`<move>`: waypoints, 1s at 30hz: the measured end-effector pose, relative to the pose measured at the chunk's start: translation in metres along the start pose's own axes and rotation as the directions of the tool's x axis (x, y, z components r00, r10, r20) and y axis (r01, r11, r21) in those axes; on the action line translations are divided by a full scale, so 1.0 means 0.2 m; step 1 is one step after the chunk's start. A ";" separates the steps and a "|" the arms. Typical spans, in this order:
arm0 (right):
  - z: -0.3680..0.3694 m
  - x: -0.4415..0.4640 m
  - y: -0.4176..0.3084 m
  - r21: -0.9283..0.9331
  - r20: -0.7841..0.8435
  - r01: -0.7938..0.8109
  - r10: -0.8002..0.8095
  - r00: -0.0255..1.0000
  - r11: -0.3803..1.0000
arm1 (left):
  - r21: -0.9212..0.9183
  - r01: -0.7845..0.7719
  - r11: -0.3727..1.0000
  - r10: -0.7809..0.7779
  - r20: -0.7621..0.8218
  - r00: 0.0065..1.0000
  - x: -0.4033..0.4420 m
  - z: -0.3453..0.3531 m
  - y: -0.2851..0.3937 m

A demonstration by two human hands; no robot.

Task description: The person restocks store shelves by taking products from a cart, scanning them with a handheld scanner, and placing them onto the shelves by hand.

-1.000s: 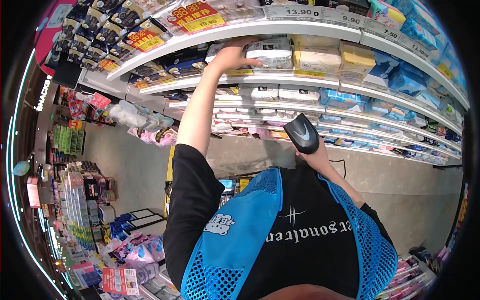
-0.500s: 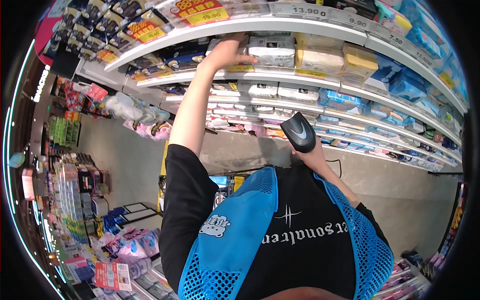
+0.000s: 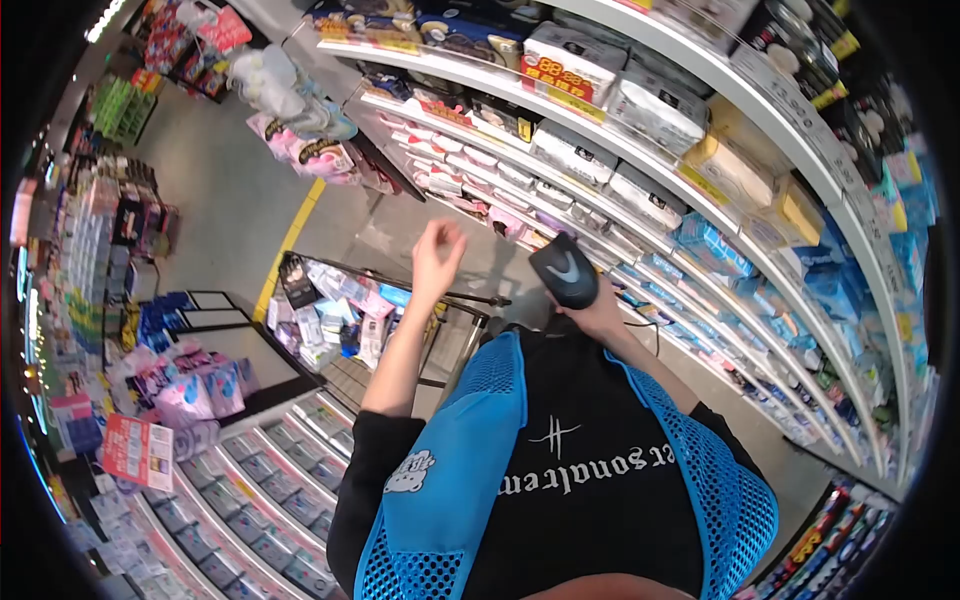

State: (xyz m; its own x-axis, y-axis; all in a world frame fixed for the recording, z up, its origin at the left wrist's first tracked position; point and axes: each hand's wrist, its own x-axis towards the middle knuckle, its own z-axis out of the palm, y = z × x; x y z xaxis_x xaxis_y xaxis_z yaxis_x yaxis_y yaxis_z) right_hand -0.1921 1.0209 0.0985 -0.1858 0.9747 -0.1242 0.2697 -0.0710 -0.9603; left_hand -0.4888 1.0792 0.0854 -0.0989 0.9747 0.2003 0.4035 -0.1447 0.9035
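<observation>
My left hand is in the air between the shelves and a wire shopping cart. Its fingers are loosely curled and apart, and nothing shows in them. My right hand is wrapped round a black handheld barcode scanner with a grey curved mark on its head. The scanner is in front of my chest, close to the lower shelves. Most of its handle is hidden. Several packed goods in white, pink and blue lie piled in the cart, left of my left hand.
Long curved shelves on the right hold white packs, yellow packs and blue packs. Hanging goods stick out at the shelf end. Another shelf unit stands at lower left. A yellow line marks the floor.
My left hand has left the white packs on the upper shelf and come down towards the cart. My view has turned left, so the cart shows more fully. The scanner stays in my right hand.
</observation>
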 end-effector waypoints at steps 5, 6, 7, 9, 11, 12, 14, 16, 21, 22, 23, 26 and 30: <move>0.14 0.15 -0.16 -0.266 0.277 0.127 -0.050 0.959 0.955 | -0.103 0.406 0.908 -0.418 -0.194 0.887 -0.69 -0.14 -0.33; 0.21 0.20 -0.12 -0.307 0.278 0.193 -0.106 0.955 0.932 | -0.088 0.389 0.917 -0.398 -0.276 0.875 -0.80 -0.16 -0.44; 0.29 0.21 -0.13 -0.266 0.332 0.182 -0.087 0.939 0.947 | -0.070 0.386 0.920 -0.385 -0.351 0.854 -0.94 -0.21 -0.53; 0.41 0.24 -0.03 -0.260 0.450 0.124 0.006 0.893 0.958 | -0.010 0.450 0.893 -0.401 -0.469 0.787 -1.05 -0.32 -0.45; 0.51 0.27 0.10 -0.315 0.564 0.075 0.123 0.817 0.946 | 0.013 0.544 0.839 -0.425 -0.607 0.671 -1.20 -0.41 -0.57; 0.57 0.27 0.08 -0.266 0.636 0.263 -0.036 0.771 0.927 | 0.019 0.588 0.808 -0.437 -0.650 0.622 -1.24 -0.48 -0.53; 0.77 0.18 -0.04 -0.378 0.692 0.165 0.160 0.704 0.911 | -0.010 0.588 0.808 -0.417 -0.715 0.561 -1.42 -0.67 -0.59; 0.87 0.17 -0.02 -0.398 0.697 0.073 0.250 0.672 0.914 | 0.206 0.599 0.774 -0.248 -0.772 0.586 -1.46 -0.74 -0.64; 1.04 0.10 0.06 -0.480 0.716 0.063 0.349 0.605 0.875 | -0.180 0.721 0.669 -0.593 -0.714 0.372 -1.65 -0.96 -0.77; 1.04 0.13 0.11 -0.497 0.708 0.062 0.363 0.606 0.866 | -0.200 0.751 0.629 -0.640 -0.683 0.353 -1.67 -0.95 -0.89; 1.05 0.13 0.13 -0.514 0.697 0.063 0.374 0.612 0.855 | -0.201 0.796 0.571 -0.679 -0.660 0.321 -1.70 -0.95 -0.99; 1.07 0.14 0.12 -0.491 0.669 -0.008 0.383 0.638 0.871 | -0.223 0.888 0.401 -0.800 -0.557 0.222 -1.76 -0.93 -1.34; 1.12 0.07 0.07 -0.483 0.627 -0.016 0.358 0.692 0.876 | -0.102 0.943 0.317 -0.823 -0.524 0.220 -1.63 -1.01 -1.52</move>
State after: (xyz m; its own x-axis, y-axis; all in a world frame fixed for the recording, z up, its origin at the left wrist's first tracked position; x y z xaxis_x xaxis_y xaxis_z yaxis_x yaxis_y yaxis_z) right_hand -0.4028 0.9862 0.0269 -0.6241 0.5166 -0.5862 0.6952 0.0246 -0.7184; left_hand -0.7631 0.7701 -0.1772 -0.8306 0.2442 -0.5005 -0.0581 0.8558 0.5140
